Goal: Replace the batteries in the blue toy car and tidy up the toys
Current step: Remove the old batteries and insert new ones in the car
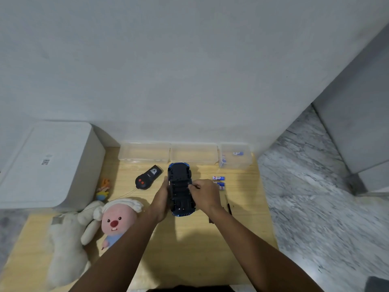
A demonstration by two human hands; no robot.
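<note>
Blue toy car [181, 189] sits belly-up mid-bench, dark underside facing the camera, nose toward the wall. Left hand [161, 200] is pressed flat along the car's left side, bracing it; the grip there is fingers extended against the body, not wrapped around. Right hand [205, 194] is at the car's right edge with fingertips pinched narrow at the chassis; can't tell if anything is held between them.

Bench [189, 249] is pale wood grain, set against a plain white wall [189, 70]. Grey marble-pattern floor [315, 197] to the right.

Along the wall: three clear plastic bins [145, 152] in a row; the rightmost one [235, 157] has small blue-white items inside. Two batteries [219, 181] lie just right of the car, near the right hand. Black remote [148, 178] with red buttons lies left of the car, thin antenna wire trailing toward the plush toys. A thin dark tool [229, 208] lies beside the right wrist, partly hidden.

Left side: white box [46, 163] with a label on its lid, small orange-yellow figure [103, 189] next to it, pink-faced plush [117, 220] and white rabbit plush [67, 245] lying touching each other.
</note>
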